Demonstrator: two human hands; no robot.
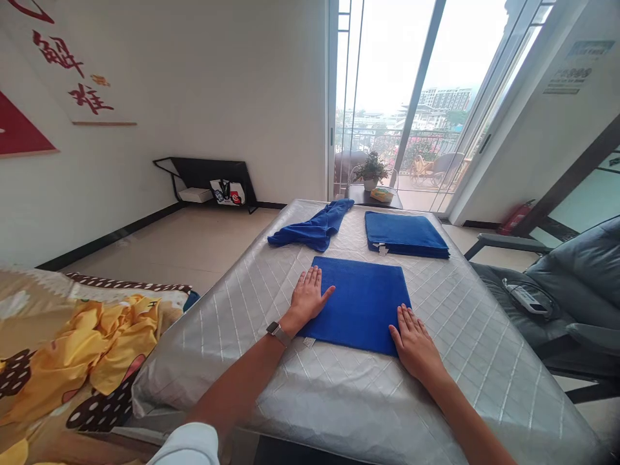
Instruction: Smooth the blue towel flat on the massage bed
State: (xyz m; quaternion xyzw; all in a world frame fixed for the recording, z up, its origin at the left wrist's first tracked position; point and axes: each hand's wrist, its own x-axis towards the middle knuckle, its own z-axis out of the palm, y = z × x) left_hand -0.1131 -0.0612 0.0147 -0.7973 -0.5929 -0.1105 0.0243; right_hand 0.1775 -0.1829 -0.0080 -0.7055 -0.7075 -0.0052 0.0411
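Observation:
A blue towel (361, 303), folded into a flat rectangle, lies in front of me on the silver quilted table cover (232, 323). My left hand (309, 298) rests flat along its left edge, fingers stretched and thumb out over the cloth. On the right edge, near the lower corner, lies my right hand (415, 341), its fingers also extended. Neither hand grips anything. A small white tag sticks out under the lower left corner. Beyond sits a neat stack of folded blue towels (407, 232) with white tags showing. To its left, a crumpled blue towel (314, 226) lies loose.
Left of the table is a bed with yellow cloth (92, 349). A grey armchair (571, 284) holding a white power strip (527, 298) stands close on the right. Past the far edge, a small dark table (356, 196) carries a potted plant (371, 171) before the glass doors.

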